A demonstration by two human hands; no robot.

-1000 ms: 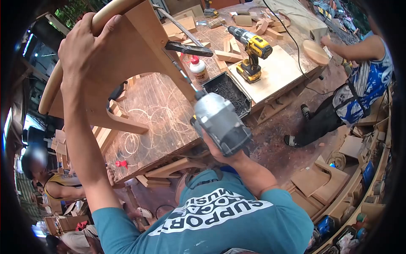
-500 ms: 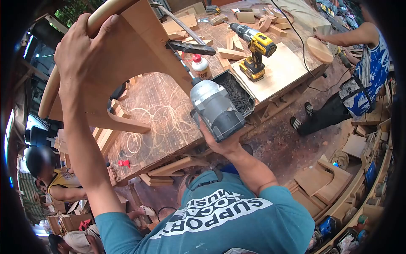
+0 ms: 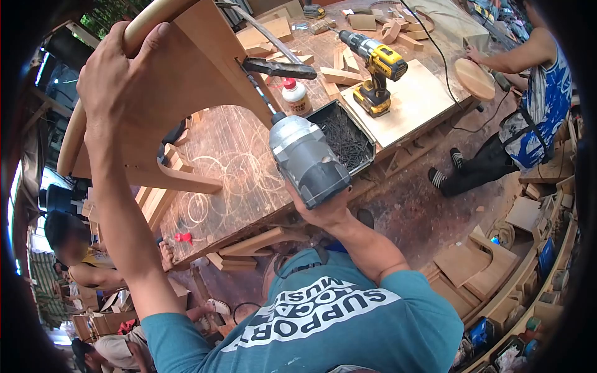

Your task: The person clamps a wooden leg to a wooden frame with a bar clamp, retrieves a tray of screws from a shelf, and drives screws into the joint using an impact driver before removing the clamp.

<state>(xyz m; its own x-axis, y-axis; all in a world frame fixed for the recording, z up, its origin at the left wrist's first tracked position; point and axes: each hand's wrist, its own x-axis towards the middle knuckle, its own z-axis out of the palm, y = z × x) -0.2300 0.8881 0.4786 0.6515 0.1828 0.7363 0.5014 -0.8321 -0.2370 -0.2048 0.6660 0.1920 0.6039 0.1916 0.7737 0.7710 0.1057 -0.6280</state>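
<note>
My left hand (image 3: 112, 78) is wrapped over the rounded top rail of a wooden furniture piece (image 3: 186, 74) that stands on the workbench (image 3: 230, 168). My right hand (image 3: 323, 208) grips a grey and black power driver (image 3: 308, 158). The driver's long bit points up and left, and its tip reaches the edge of the wooden piece, beside a dark clamp bar (image 3: 280, 67). Just right of the bit stand a white glue bottle with a red cap (image 3: 295, 96) and a black tray of screws (image 3: 345, 137).
A yellow drill (image 3: 376, 68) stands on a pale board (image 3: 413, 102). Wood offcuts (image 3: 339, 76) lie behind. One person (image 3: 541, 93) works at the right near a round wooden disc (image 3: 474, 79); others (image 3: 93, 261) sit at lower left. A black cable hangs over the bench.
The driver and my right hand have shifted left, while my left hand stays on the rail. At the right, the person has moved slightly, and the one at lower left has turned their head.
</note>
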